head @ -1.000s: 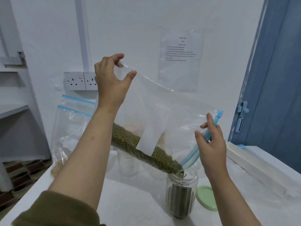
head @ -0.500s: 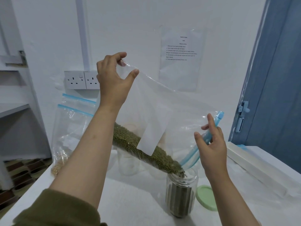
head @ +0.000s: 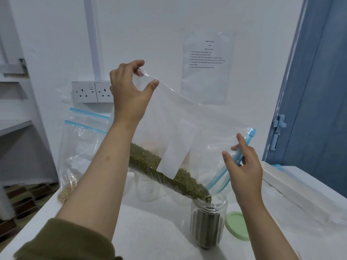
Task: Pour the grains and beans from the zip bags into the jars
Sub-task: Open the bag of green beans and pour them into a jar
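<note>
1. Zip bag (head: 187, 117) of green mung beans (head: 165, 173), tilted in the air over the table, blue zip mouth low at right, right over the open jar (head: 207, 220); beans lie along the bag's lower edge and reach the jar mouth.
2. Jar is clear, upright on the white table (head: 150, 231), part full of beans.
3. Left hand (head: 129, 91) pinches the bag's raised bottom corner, thumb and fingers.
4. Right hand (head: 244, 166) pinches the blue zip strip near the mouth.
5. Green lid (head: 237, 226) flat on the table, just right of the jar.
6. Empty clear jars (head: 148, 188) behind the bag.
7. Two more zip bags (head: 78, 147) lean at left, pale grains in the bottom.
8. Wall sockets (head: 92, 91), paper sheet (head: 206, 66) on wall, blue door (head: 319, 91) right.
</note>
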{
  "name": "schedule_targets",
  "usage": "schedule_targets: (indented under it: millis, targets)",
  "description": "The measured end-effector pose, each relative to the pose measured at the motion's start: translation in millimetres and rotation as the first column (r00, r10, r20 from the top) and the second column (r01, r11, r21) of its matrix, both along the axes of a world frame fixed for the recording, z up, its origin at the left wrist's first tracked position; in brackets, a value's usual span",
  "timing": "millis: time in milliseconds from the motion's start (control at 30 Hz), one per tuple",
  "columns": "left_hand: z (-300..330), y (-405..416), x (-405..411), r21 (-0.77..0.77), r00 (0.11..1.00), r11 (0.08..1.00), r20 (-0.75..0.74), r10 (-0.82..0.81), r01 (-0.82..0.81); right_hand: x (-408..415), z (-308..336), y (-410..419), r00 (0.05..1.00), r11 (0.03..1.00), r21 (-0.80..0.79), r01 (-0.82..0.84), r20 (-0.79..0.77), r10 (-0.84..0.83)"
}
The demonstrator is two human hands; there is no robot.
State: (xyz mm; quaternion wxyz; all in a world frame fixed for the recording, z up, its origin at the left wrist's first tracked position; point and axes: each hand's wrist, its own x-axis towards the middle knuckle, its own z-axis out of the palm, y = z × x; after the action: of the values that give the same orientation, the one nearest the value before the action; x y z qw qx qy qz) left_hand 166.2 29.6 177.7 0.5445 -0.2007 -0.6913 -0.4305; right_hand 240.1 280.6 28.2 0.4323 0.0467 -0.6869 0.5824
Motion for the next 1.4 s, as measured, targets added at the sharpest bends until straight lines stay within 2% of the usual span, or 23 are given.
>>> schedule_targets:
  millis: [1400]
  targets:
    - [0.7, 2.2, 0.6, -0.013, 1.000, 1.000, -0.010, -0.014, 0.013, 2.5, -2.5, -1.3, 1.000, 1.000, 0.005, 0.021, 0.018, -0.021]
